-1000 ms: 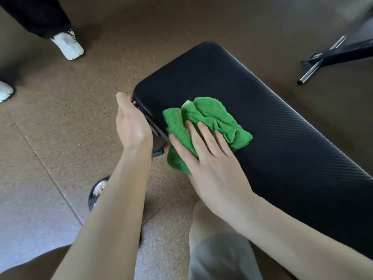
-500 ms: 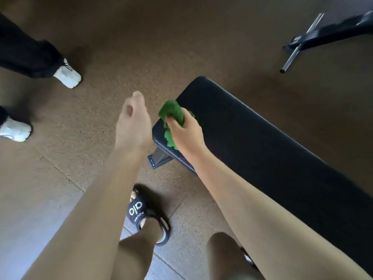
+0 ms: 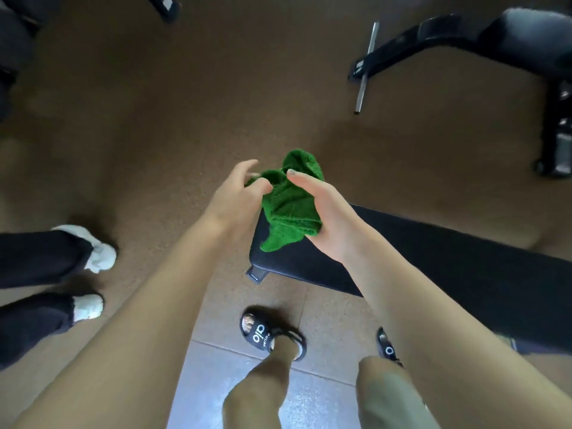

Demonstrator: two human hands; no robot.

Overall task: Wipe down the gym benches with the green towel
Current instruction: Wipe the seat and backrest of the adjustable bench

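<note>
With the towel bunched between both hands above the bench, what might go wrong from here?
1. The green towel is wadded, with a corner dangling; it may slip from the right hand or left hand.
2. A bystander's white shoes stand close, so stepping toward the second bench risks a collision.

both hands (image 3: 238, 196) gripping green towel (image 3: 289, 205), above bench (image 3: 433, 261)

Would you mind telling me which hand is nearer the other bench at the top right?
Right. The right hand, holding the green towel, is on that bench's side; the left hand is farther left.
</note>
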